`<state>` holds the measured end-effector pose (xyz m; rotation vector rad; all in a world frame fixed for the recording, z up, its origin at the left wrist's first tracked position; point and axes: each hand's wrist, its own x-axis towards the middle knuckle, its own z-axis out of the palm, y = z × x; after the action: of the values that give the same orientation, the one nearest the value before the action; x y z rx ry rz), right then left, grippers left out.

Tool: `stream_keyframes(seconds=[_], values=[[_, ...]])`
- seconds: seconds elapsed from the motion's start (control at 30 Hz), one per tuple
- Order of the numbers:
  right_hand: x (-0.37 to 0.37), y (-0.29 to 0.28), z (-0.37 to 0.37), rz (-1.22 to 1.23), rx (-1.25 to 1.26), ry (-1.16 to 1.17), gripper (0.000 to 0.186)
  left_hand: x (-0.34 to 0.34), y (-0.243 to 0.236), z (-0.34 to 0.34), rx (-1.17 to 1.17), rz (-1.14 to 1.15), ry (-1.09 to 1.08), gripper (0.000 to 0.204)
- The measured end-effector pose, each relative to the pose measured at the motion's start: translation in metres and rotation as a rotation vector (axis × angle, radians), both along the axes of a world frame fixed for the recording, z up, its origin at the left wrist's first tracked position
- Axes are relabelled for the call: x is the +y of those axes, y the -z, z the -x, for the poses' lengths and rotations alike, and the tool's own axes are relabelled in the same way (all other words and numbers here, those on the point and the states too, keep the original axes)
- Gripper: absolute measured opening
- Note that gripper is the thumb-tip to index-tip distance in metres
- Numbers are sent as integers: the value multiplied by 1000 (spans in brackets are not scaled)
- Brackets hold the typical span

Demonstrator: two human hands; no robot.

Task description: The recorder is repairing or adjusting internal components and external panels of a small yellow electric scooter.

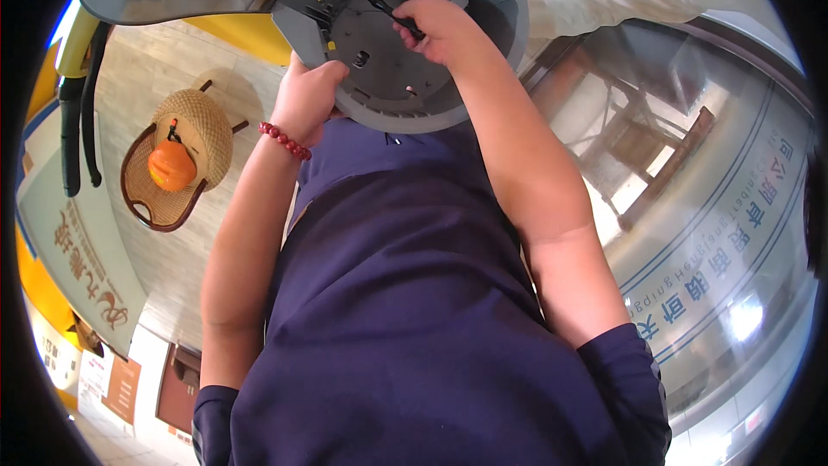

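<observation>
Inside the round grey housing (405,119), I see the right grip (434,30) closed around a black tool (379,5), whose shaft slants away up-left; the left grip (306,93), farther from it, clasps the housing's left edge.

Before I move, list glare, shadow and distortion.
Head view: glare whitens part of the glass pane, whose edges bow with fisheye distortion; same head view: the grey casing is shaded inside, the black tool in the right hand dark against it.
</observation>
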<state>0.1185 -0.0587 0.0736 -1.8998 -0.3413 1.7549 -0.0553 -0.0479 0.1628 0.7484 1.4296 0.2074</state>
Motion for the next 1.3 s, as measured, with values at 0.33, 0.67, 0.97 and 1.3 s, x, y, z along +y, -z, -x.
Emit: stream_keyframes(seconds=[0.33,0.67,0.97,1.3], values=[[-3,25,-6,191,1166,624,10,0,1,3,-32,6,-32,41],[-7,9,15,-634,-932,-283,16,2,2,5,-38,9,56,43],[10,12,-9,123,535,309,14,-4,9,-8,-43,-96,-24,47],[5,-19,12,-521,-1017,-897,15,2,9,10,-56,-98,88,50]])
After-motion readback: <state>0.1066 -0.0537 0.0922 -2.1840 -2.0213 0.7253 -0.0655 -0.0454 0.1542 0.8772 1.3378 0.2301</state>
